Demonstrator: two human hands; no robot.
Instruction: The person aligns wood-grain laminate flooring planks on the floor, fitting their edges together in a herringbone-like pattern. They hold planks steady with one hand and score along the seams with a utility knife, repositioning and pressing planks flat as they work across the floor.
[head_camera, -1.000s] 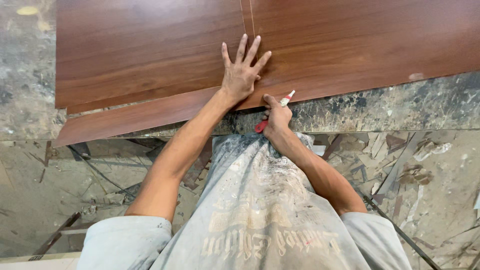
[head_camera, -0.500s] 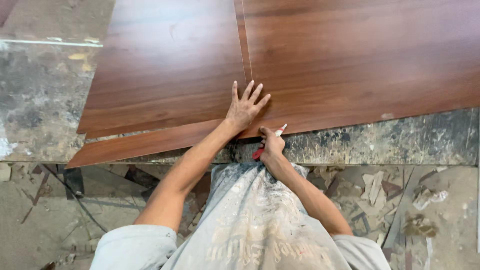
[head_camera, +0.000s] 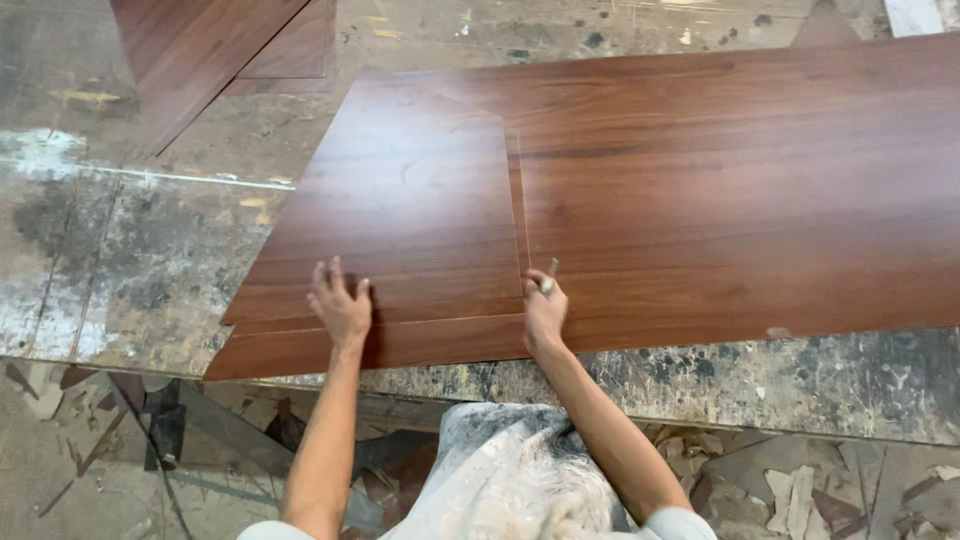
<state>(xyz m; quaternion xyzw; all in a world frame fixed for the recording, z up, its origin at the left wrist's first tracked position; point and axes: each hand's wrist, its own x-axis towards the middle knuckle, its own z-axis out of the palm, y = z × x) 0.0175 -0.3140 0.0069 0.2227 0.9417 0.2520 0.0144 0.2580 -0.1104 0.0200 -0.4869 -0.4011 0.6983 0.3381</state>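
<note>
Far left: stained, paint-blotched workbench (head_camera: 120, 260), with a second dark wood sheet (head_camera: 200, 45) lying at its top-left corner. Below the bench edge, scrap offcuts (head_camera: 790, 490) litter the floor.

Left hand (head_camera: 340, 305): flat, fingers spread and released, pressing on the smaller cut laminate piece (head_camera: 410, 220) near its lower-left corner. That piece lies on top of the large brown laminate sheet (head_camera: 720, 190), which covers the middle and right of the bench.

Right hand (head_camera: 543, 310): clenched around a small cutting tool (head_camera: 548, 280), tip at the lower end of the seam between cut piece and sheet. Blade itself too small to make out.

Nothing blocks either hand; light-coloured clothing (head_camera: 510, 470) fills the bottom centre.
</note>
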